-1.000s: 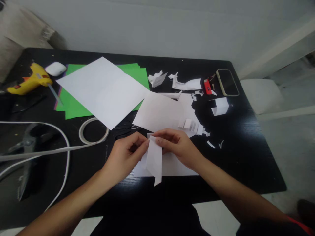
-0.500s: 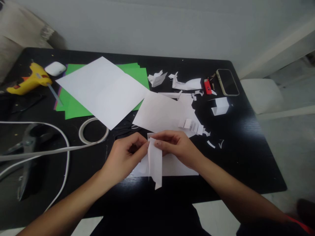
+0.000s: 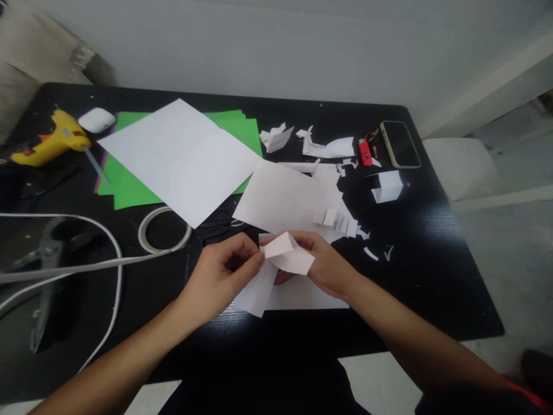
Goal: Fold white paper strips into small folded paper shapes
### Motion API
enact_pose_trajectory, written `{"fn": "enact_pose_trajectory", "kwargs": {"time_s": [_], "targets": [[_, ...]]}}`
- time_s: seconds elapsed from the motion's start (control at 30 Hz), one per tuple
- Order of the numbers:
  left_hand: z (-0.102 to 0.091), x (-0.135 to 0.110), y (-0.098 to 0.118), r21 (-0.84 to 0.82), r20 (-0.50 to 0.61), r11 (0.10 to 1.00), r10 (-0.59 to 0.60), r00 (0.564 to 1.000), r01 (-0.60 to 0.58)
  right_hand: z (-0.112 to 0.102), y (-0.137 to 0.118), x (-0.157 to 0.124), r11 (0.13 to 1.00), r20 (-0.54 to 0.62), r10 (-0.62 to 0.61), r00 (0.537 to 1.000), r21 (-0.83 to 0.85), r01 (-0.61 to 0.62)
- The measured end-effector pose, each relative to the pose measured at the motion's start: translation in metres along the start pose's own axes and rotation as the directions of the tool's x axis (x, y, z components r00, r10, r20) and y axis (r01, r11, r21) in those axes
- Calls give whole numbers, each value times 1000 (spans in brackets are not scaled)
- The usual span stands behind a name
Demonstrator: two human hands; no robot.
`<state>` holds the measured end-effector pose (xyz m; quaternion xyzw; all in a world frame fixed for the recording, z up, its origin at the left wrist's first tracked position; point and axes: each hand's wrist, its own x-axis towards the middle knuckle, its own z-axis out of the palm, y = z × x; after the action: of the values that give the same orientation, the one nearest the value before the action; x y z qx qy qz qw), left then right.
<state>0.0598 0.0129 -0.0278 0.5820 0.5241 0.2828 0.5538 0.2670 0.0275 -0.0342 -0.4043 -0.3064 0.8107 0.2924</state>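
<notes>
Between my hands is a folded piece of white paper (image 3: 287, 253), its upper end bent over and one flap hanging down toward the table's front edge. My left hand (image 3: 227, 265) pinches its left edge between thumb and forefinger. Behind the paper, my right hand (image 3: 324, 259) grips the other side; its fingertips are partly hidden. Below lies a flat white sheet (image 3: 311, 294). Just beyond my hands is a larger cut white sheet (image 3: 276, 196), with a small pleated paper piece (image 3: 334, 220) on its right part.
On the black table (image 3: 415, 276) a white sheet (image 3: 181, 155) overlaps green sheets (image 3: 133, 190). At left are a yellow glue gun (image 3: 56, 138), a white case (image 3: 97, 120), pliers (image 3: 49, 271) and white cable (image 3: 116, 262). Paper scraps (image 3: 330, 148), a red lighter (image 3: 365, 152) and a phone (image 3: 400, 144) lie at right.
The paper's long front flap, upright before, is now bent over to the right with its fold showing. My right hand's thumb has gone behind the paper; my left hand has barely moved.
</notes>
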Motion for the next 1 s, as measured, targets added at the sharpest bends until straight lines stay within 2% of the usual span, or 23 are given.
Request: {"fn": "enact_pose_trajectory", "kwargs": {"time_s": [0.2,0.7,0.83,1.0], "targets": [[-2,1,1,-104,71,993,-50,996,58,0,0,-1,999,87,-31,996,-6,31],[-1,2,8,-135,49,990,-35,998,41,5,-4,-2,998,39,0,999,-64,3],[-1,0,7,-141,51,990,-9,999,16,4,-4,-1,1000,36,25,999,7,-26],[-1,-4,8,-19,-55,995,94,994,-95,3,-5,1,993,13,99,995,66,-99]]}}
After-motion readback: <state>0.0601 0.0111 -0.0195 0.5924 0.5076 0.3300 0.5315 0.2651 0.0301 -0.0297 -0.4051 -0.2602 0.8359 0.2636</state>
